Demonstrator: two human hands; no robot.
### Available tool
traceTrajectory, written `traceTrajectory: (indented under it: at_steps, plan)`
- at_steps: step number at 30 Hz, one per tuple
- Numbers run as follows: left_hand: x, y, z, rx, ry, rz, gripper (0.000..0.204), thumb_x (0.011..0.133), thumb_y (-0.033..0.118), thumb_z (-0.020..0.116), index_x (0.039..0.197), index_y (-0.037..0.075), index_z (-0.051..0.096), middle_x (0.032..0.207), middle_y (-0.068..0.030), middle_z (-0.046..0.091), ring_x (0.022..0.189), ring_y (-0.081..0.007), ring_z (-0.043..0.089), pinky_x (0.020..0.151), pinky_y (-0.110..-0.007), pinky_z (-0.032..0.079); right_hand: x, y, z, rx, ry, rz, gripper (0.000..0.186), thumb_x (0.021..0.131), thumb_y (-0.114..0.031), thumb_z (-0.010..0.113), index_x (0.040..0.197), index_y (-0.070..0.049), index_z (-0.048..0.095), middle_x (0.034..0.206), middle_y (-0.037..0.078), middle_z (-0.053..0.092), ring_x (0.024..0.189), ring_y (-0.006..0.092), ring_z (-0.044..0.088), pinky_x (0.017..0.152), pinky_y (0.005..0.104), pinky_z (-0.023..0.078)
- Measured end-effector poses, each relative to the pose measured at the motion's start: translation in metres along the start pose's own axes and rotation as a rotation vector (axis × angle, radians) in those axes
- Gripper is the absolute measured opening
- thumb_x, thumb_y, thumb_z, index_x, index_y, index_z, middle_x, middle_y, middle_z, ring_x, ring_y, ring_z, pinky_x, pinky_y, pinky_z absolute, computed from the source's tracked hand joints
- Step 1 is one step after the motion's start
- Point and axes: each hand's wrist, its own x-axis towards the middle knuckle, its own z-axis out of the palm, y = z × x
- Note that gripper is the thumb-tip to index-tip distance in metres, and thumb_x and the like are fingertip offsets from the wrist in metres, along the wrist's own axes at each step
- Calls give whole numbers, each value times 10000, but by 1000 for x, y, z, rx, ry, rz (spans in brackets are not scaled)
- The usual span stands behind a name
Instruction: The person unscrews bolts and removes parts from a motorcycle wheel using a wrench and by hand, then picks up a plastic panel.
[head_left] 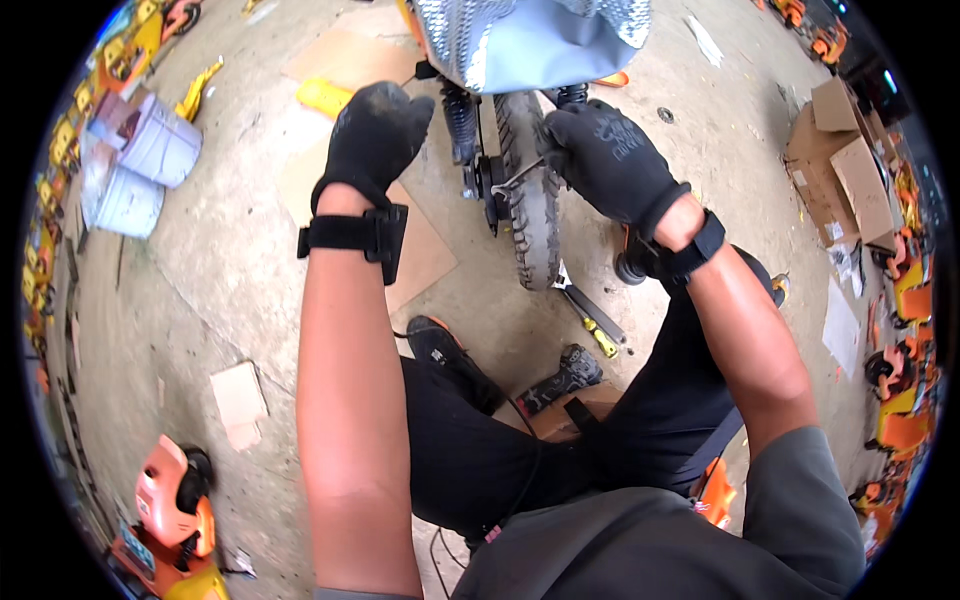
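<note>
In front of me a scooter wheel with a knobby tyre [530, 215] stands upright beneath a silver-grey cover [545, 60]. A black shock absorber [460, 125] runs down on its left side. My left hand [378, 140], in a black glove, is closed to the left of that shock absorber; whatever it holds is hidden. On the wheel's right side my right hand [612, 160], gloved too, has its fingers curled in by the tyre. A thin metal piece [522, 178] reaches from near its fingers across the tyre; I cannot tell if it is gripped.
Below the tyre lie a dark-handled wrench [590, 308] and a yellow screwdriver [604, 342]. A black power tool [565, 380] rests between my legs. Buckets [160, 140] stand left, a cardboard box [835, 165] right. Orange and yellow scooter parts [170, 500] line the edges.
</note>
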Motion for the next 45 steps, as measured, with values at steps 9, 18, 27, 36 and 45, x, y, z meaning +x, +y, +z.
traceTrajectory:
  at_steps: [9, 18, 27, 36, 45]
  plan:
    - [41, 89, 49, -1097, -499, -1026, 221, 939, 279, 613, 998, 67, 638, 828, 13, 536, 770, -100, 571, 704, -273, 524, -168, 22, 62, 1445, 560, 1414, 149, 960, -147, 531, 933, -33, 623, 740, 22, 621, 540, 95, 521, 498, 239, 454]
    - [16, 95, 101, -1144, -595, -674, 364, 937, 20, 488, 1293, 32, 564, 1135, -93, 624, 1005, -181, 627, 844, -293, 525, -163, 0, 145, 1340, 235, 1342, 253, 920, -229, 555, 832, 0, 618, 679, 126, 601, 605, 211, 576, 585, 352, 441]
    - [43, 102, 85, -762, -669, -291, 417, 879, -51, 464, 1271, 22, 586, 1050, -93, 640, 822, -133, 621, 690, -245, 509, -146, 17, 117, 1153, 230, 1194, 280, 893, -244, 544, 866, 28, 606, 798, 222, 611, 793, 369, 601, 739, 420, 452]
    - [37, 98, 92, -725, -554, -146, 577, 728, -115, 490, 1283, 22, 567, 1025, -222, 630, 855, -356, 615, 738, -372, 502, -122, 43, 144, 956, 361, 1087, 225, 913, -219, 537, 907, -8, 616, 732, 136, 615, 686, 222, 584, 674, 366, 463]
    - [39, 98, 89, -752, -604, -183, 528, 764, -96, 485, 1268, 26, 584, 1057, -172, 643, 934, -268, 626, 785, -321, 516, -110, 63, 154, 945, 251, 1148, 249, 886, -245, 546, 868, -11, 630, 750, 159, 622, 711, 271, 600, 688, 376, 460]
